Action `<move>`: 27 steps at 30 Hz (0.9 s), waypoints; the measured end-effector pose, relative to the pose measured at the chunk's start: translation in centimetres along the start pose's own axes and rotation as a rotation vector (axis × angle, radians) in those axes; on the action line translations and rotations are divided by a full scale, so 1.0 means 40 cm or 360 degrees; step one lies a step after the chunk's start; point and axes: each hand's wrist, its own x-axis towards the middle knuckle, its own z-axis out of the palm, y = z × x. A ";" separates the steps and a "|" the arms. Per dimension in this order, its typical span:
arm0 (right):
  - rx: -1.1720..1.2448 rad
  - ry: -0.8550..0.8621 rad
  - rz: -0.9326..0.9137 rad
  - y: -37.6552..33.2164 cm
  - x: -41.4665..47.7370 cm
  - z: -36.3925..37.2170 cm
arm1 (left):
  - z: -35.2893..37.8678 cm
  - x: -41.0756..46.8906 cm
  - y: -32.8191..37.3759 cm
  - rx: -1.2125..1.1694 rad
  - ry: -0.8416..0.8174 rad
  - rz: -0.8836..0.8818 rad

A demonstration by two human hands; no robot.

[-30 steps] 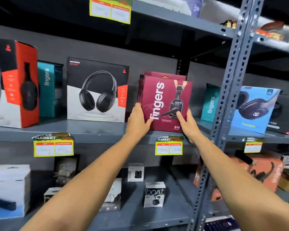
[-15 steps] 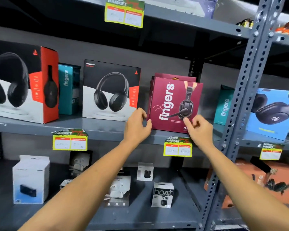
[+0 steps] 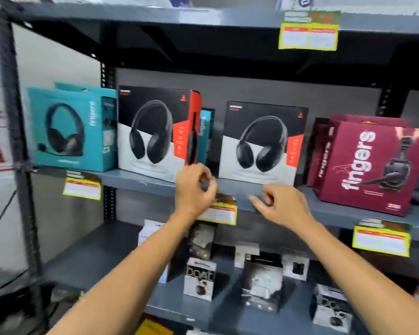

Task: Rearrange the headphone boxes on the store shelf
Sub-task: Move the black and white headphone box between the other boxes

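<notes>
Taking the middle shelf (image 3: pixel 140 181) as the landmark, five headphone boxes stand along it. At its left end is a teal box (image 3: pixel 68 128) with a headset picture and the word "fingers" running up its right edge, blurred but legible. Beside that stands a black, white and red box (image 3: pixel 155 134) turned at an angle, with a small red triangle logo near its top; its small print is too blurred to read. Behind it a narrow teal box (image 3: pixel 205 139) shows only its spine, also marked "fingers". Near the middle of the shelf a second black and white box (image 3: pixel 261 143) faces forward with the same red triangle. At the right end the maroon box (image 3: pixel 370 168) reads "fingers" in large white letters up its front, with another maroon box just behind it. The left hand (image 3: pixel 194 189) hovers at the shelf's front edge below the angled box, fingers loosely curled, holding nothing. The right hand (image 3: pixel 279 205) is just in front of the shelf edge below the second box, fingers half curled and empty. Yellow price tags (image 3: pixel 381 240) hang from the shelf lip, their writing unreadable. On the shelf below, a small white box (image 3: pixel 200 278) reads "boAt".
</notes>
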 end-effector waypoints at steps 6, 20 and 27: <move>0.0839 0.0220 0.0439 -0.257 0.235 0.158 | -0.165 0.125 -0.231 0.0233 0.0210 -0.0262; 0.1649 -0.0078 0.0517 -0.166 0.247 0.161 | -0.243 0.207 -0.384 -0.0251 -0.0252 -0.0600; 0.1742 0.0006 0.0603 -0.169 0.248 0.167 | -0.242 0.228 -0.377 -0.0396 -0.0731 -0.0664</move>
